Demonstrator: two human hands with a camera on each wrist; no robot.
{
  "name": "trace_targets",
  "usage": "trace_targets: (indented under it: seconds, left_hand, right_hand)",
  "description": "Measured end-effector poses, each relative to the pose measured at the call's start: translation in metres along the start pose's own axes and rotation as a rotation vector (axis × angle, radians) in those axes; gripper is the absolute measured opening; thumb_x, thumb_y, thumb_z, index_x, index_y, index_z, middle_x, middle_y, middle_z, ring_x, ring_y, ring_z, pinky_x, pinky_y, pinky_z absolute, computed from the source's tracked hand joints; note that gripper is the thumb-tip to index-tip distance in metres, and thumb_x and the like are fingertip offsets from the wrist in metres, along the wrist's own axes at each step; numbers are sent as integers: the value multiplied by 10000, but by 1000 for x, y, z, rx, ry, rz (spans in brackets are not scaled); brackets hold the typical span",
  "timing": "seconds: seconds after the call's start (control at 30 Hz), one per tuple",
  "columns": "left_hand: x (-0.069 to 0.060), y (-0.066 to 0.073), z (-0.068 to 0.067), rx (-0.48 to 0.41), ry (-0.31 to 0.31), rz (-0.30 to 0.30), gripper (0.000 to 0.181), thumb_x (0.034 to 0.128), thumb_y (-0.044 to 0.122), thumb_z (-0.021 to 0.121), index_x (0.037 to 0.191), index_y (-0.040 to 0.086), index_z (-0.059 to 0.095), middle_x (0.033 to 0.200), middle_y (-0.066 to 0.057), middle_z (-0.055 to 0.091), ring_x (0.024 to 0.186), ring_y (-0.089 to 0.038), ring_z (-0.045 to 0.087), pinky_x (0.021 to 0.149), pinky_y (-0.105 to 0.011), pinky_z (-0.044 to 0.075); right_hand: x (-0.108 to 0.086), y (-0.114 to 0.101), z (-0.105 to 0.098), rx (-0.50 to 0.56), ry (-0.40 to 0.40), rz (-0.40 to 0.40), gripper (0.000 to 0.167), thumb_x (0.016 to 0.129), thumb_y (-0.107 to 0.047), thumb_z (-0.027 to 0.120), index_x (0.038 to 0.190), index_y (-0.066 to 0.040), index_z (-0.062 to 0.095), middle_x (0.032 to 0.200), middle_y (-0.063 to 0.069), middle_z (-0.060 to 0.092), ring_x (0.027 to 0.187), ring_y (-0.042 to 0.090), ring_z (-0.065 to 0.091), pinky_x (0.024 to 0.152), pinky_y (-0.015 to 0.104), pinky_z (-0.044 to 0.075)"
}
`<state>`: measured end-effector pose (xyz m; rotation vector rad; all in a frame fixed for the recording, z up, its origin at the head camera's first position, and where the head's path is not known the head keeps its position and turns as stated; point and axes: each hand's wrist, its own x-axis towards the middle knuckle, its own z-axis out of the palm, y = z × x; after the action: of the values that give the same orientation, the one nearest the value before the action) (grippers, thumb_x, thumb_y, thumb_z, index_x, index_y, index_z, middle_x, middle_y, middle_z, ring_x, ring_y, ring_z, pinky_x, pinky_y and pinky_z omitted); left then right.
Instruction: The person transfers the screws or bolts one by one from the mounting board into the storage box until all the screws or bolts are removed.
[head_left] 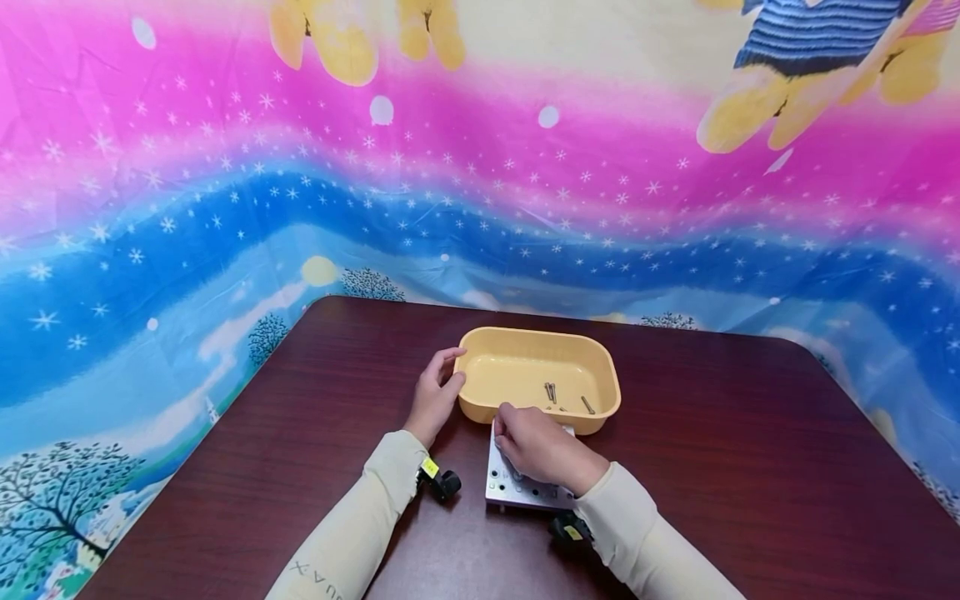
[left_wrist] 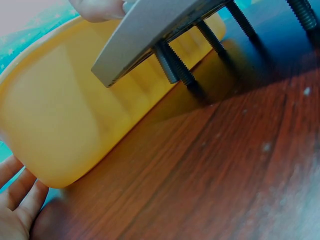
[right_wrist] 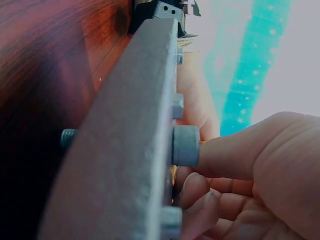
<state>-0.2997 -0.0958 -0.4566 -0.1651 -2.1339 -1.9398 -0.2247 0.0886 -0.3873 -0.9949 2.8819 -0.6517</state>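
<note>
At the left end of a yellow plastic basin (head_left: 498,371), my left hand (head_left: 435,396) touches the rim with extended fingers and thumb. Its fingertips (left_wrist: 32,197) lie against the outer wall in the left wrist view. My right hand (head_left: 543,446) is over a silvery metal plate (head_left: 517,495) with holes, in front of the basin. Thumb and curled fingers appear to pinch a bolt at the plate's face, next to a large bolt head (right_wrist: 186,145); the pinched part is mostly hidden. Threaded shanks (left_wrist: 211,36) of several bolts stick out below the plate.
Loose screws (head_left: 551,392) lie inside the basin, towards its right end. The dark brown wooden table (head_left: 712,450) extends on both sides. A patterned cloth (head_left: 480,192) hangs behind it. Small black cameras (head_left: 442,483) are strapped at both wrists.
</note>
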Motion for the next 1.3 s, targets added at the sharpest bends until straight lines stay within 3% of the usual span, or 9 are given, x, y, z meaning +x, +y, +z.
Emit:
trace_targets:
  seconds: [0.67,1.07,1.3]
  left_hand:
    - [-2,2,0,8,-1,-33,351,916,110,560,1256,195,591,1325,-44,556,1245,-186,509,1012,-394,430]
    - [-1,2,0,3,-13,-33,378,922,105,554,1300,116,566,1341,-86,547,1246,-195,509,1022,-401,420]
    - [-1,2,0,1,-8,-30,376,919,107,556,1294,126,573,1332,-77,553,1247,-199,507,1023,-400,419]
  right_hand:
    - [0,-1,-1,-1,-14,0,56,992,-118,485,940,-99,486,706,-39,493,637,98,500,602,266,440]
    - [-2,0,-1,4,9,-29,44,982,-111,502,940,-98,501,717,-51,506,646,90,505,610,261,443]
    - [0,0,-2,3,-24,-8,57,987,-130,504,947,-103,533,743,-50,521,671,94,512,634,273,448]
